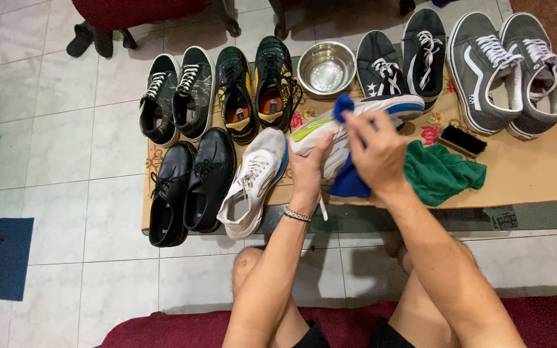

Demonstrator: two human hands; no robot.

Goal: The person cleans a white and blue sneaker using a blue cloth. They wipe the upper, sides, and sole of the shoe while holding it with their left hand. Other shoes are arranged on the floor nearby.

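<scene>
Left hand: my left hand (309, 169) grips the white running shoe with a lime-green side mark and blue-edged sole (330, 129) from below, fingers curled shut round its middle, so the shoe lies on its side and one flank faces up.
Right hand: my right hand (376, 153) has its fingers closed on a bunched blue cloth (349, 182), pressing it onto the shoe's upturned side; one end of the cloth sticks out above the hand.
Where the shoe is: lifted just over the near edge of the low table with a tan patterned cover (536, 174), about mid-length, close to my knees.
Its partner: a matching white shoe (253, 183) rests at the near edge, just left of my left wrist, apart from the held one.
Green cloth: a crumpled green towel (443, 173) lies at the near edge right of my right hand, within reach.
Brush: a black-bristled brush with a wooden back (462, 140) sits just behind the towel.
Bowl: a round steel bowl (326, 67) stands at the far edge, between the shoe rows.
Other pairs: black leather lace-ups (191, 183) at the near left corner; grey canvas sneakers with white stripes (507, 71) at the far right corner.
</scene>
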